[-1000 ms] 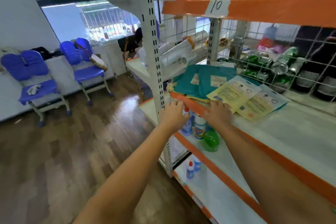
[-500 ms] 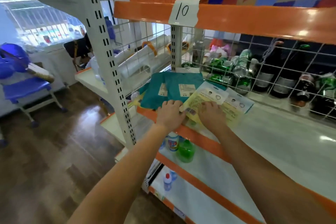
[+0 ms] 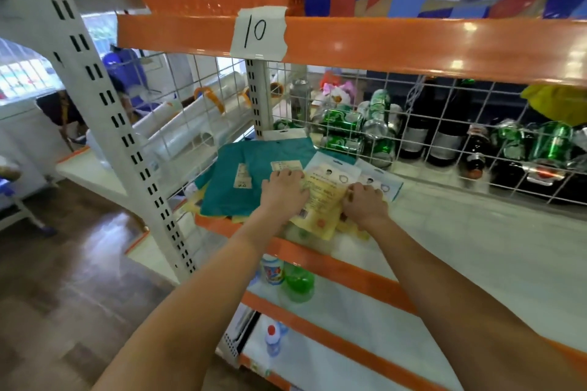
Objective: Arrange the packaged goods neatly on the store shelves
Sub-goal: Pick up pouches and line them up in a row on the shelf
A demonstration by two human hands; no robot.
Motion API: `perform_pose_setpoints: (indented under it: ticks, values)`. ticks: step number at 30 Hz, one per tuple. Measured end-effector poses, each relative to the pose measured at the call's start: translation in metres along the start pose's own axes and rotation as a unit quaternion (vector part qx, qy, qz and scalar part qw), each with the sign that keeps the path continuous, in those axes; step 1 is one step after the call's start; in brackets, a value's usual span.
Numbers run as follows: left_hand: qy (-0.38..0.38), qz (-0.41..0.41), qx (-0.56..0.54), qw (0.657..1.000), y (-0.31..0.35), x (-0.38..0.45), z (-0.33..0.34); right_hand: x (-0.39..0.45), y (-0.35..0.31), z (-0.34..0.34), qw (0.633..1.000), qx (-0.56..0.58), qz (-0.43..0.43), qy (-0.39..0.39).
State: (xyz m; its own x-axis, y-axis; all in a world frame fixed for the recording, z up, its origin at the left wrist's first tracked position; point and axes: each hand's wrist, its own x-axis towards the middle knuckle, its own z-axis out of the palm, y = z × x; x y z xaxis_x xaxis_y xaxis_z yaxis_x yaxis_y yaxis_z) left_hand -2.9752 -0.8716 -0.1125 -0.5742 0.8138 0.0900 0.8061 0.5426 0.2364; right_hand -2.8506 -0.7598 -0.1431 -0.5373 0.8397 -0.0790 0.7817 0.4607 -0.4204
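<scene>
A yellow flat packet (image 3: pixel 320 197) lies on the white shelf (image 3: pixel 460 232), its near end over the orange front edge. My left hand (image 3: pixel 281 192) presses on the packet's left side, fingers curled over its edge. My right hand (image 3: pixel 365 203) grips its right side. A second, paler packet (image 3: pixel 386 181) lies under it to the right. Teal packages (image 3: pixel 235 187) are stacked to the left, partly under my left hand.
A wire grid (image 3: pixel 413 124) backs the shelf, with green cans (image 3: pixel 343 124) and dark bottles (image 3: pixel 444 130) behind it. A paper tag reading 10 (image 3: pixel 259 32) hangs on the orange shelf above. Small bottles (image 3: pixel 286 273) stand on the lower shelf. A perforated upright (image 3: pixel 120 124) stands to the left.
Both hands moved up from the shelf's front edge onto the yellow packet and now hold its two sides. My view has shifted right and closer to the shelf.
</scene>
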Motion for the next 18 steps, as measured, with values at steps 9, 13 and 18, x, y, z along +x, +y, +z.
perform_pose_setpoints:
  ticks: [9,13,18]
  values:
    - [-0.02,0.044,0.058,0.997,-0.027,0.03,-0.006,0.008,-0.013,-0.005,0.995,0.019,0.094,0.014]
    - [-0.021,0.069,0.07,0.995,-0.038,0.035,0.0,0.011,-0.02,-0.005,0.992,0.03,0.121,0.019]
    - [0.001,0.104,0.071,0.992,-0.044,0.032,0.01,0.013,-0.033,0.004,0.982,0.102,0.158,0.024]
